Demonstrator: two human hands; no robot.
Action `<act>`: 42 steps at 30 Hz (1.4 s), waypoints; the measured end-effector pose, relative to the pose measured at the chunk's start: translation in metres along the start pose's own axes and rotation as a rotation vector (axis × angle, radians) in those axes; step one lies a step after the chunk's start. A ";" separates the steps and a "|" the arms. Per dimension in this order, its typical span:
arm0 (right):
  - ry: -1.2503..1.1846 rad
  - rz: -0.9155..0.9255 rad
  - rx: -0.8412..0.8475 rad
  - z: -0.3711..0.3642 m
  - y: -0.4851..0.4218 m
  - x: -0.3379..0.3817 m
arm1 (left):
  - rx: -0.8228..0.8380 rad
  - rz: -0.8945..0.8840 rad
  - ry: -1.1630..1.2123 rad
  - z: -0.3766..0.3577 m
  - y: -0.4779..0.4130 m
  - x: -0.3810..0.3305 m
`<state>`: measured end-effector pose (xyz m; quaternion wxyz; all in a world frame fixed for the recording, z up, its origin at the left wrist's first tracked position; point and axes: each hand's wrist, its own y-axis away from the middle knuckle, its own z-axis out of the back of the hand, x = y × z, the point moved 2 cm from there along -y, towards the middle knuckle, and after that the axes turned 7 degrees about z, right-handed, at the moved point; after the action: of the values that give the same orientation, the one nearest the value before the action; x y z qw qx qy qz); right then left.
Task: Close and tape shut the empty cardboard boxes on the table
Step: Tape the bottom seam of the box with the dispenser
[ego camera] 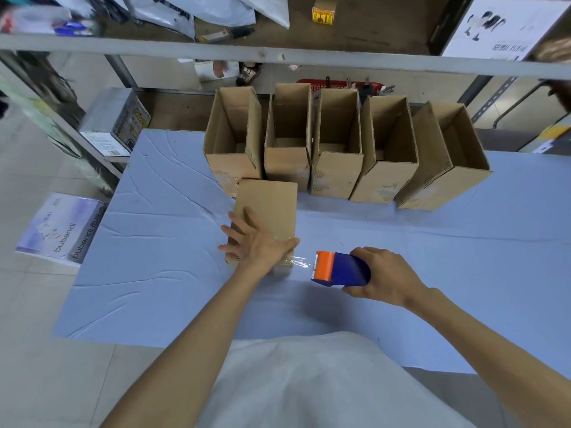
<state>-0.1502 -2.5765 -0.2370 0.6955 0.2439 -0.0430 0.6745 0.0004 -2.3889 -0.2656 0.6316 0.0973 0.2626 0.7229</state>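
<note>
On the worktop (154, 242) the box (268, 199) is pressed under the splayed left grip (258, 242), tape (301, 262) stretched rightward to the dispenser (343, 270) clamped in the right grip (389, 276).

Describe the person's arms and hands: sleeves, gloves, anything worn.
The left hand and right hand are bare: no gloves, rings or watch show. The left forearm and right forearm are uncovered, no sleeves in view. A white garment covers the torso.
</note>
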 end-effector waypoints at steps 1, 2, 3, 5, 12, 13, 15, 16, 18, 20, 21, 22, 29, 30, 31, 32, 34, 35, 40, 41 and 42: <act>0.000 -0.005 0.002 0.001 0.000 0.000 | -0.009 0.001 0.002 0.000 -0.001 -0.002; -0.001 -0.007 0.005 0.003 0.000 0.000 | -0.024 0.000 0.001 0.002 0.001 -0.002; -0.004 -0.006 0.008 0.004 0.000 0.001 | -0.040 -0.004 0.006 0.003 0.001 -0.002; -0.009 0.005 0.010 0.007 -0.001 0.004 | -0.048 -0.028 0.037 0.007 0.002 0.002; -0.047 0.099 -0.089 0.029 0.002 0.017 | 0.386 -0.197 0.559 0.013 -0.008 0.017; -0.040 0.116 -0.086 0.032 0.000 0.019 | 0.430 -0.202 0.607 0.010 -0.010 0.018; -0.017 0.128 -0.061 0.033 -0.003 0.023 | 0.488 -0.212 0.656 0.005 -0.012 0.022; -0.011 0.128 -0.050 0.033 -0.005 0.025 | 0.508 -0.216 0.673 0.003 -0.013 0.024; -0.017 0.125 -0.044 0.030 -0.008 0.026 | 0.543 -0.230 0.717 0.001 -0.015 0.028; -0.016 0.120 -0.048 0.029 -0.010 0.029 | 0.562 -0.249 0.755 0.004 -0.014 0.030; -0.011 0.122 -0.049 0.029 -0.012 0.030 | 0.561 -0.259 0.765 0.005 -0.014 0.031; -0.008 0.123 -0.049 0.029 -0.013 0.032 | 0.532 -0.276 0.760 0.008 -0.013 0.032; 0.013 0.133 -0.075 0.027 -0.015 0.051 | 0.221 -0.285 0.652 0.027 0.004 0.048; 0.023 0.133 -0.073 0.028 -0.015 0.053 | 0.236 -0.284 0.642 0.029 0.007 0.049; 0.031 0.132 -0.070 0.029 -0.016 0.055 | 0.239 -0.286 0.631 0.031 0.007 0.050; 0.037 0.131 -0.066 0.030 -0.016 0.057 | 0.239 -0.287 0.628 0.033 0.007 0.050; 0.044 0.127 -0.059 0.032 -0.016 0.059 | 0.255 -0.285 0.654 0.036 0.006 0.049; 0.051 0.124 -0.056 0.033 -0.017 0.060 | 0.262 -0.282 0.665 0.036 0.005 0.048; 0.066 0.124 -0.057 0.041 -0.015 0.072 | 0.279 -0.228 0.641 0.037 0.003 0.044; 0.064 0.126 -0.066 0.043 -0.014 0.074 | 0.291 -0.220 0.626 0.035 0.003 0.044; 0.074 0.128 -0.075 0.045 -0.013 0.077 | 0.305 -0.218 0.596 0.032 0.002 0.045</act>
<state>-0.1185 -2.5236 -0.1710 0.6608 0.1896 -0.0580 0.7239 0.0058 -2.3379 -0.2461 0.5789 -0.0535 0.5492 0.6003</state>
